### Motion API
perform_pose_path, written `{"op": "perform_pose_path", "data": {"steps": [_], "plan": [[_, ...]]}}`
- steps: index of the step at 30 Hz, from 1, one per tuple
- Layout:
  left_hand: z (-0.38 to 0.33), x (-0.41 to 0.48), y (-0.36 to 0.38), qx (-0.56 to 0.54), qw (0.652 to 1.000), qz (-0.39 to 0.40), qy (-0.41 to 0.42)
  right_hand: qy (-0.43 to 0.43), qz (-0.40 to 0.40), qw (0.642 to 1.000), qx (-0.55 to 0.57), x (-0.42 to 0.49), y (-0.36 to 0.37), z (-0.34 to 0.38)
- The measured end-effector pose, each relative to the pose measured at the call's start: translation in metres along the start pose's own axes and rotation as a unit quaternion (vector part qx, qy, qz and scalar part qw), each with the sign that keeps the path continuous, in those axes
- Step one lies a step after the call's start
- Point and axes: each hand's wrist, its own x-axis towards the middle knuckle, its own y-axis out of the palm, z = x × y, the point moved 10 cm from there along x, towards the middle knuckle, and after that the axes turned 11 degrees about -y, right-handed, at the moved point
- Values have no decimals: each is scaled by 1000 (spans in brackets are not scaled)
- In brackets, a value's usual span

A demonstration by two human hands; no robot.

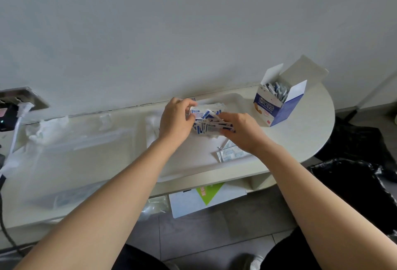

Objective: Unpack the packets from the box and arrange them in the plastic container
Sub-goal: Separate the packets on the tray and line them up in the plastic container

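Both hands hold a messy bundle of small blue-and-white packets (207, 119) over the middle of the white table (300, 132). My left hand (176, 119) grips the bundle's left side, fingers curled over its top. My right hand (242, 129) grips the right side from below. The open blue-and-white box (277, 108) stands upright at the back right, flaps up, with more packets (277, 90) inside. A clear plastic container (184, 158) lies beneath the hands, faint against the table. A few pale packets (231, 153) lie in it near my right wrist.
Crumpled clear plastic wrap (49, 128) lies at the table's left. A wall socket with a white plug (21, 106) and cables is at far left. A white-and-green box (206, 198) sits on the shelf below. A black bag (354, 175) lies on the floor right.
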Motion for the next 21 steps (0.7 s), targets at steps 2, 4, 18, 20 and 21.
{"op": "perform_pose_path", "data": {"steps": [2, 4, 18, 20, 21], "plan": [[-5, 5, 18, 72, 997, 19, 16, 13, 0, 1000, -2, -5, -2, -8], [-3, 7, 25, 96, 995, 20, -2, 10, 0, 1000, 1, -6, -1, -10], [12, 6, 29, 67, 996, 39, -38, -13, 6, 1000, 0, -6, 3, -5], [14, 7, 28, 46, 997, 48, -33, -19, 5, 1000, -1, -6, 2, -2], [16, 8, 27, 38, 997, 55, -31, -23, 6, 1000, -3, -6, 2, 0]]}}
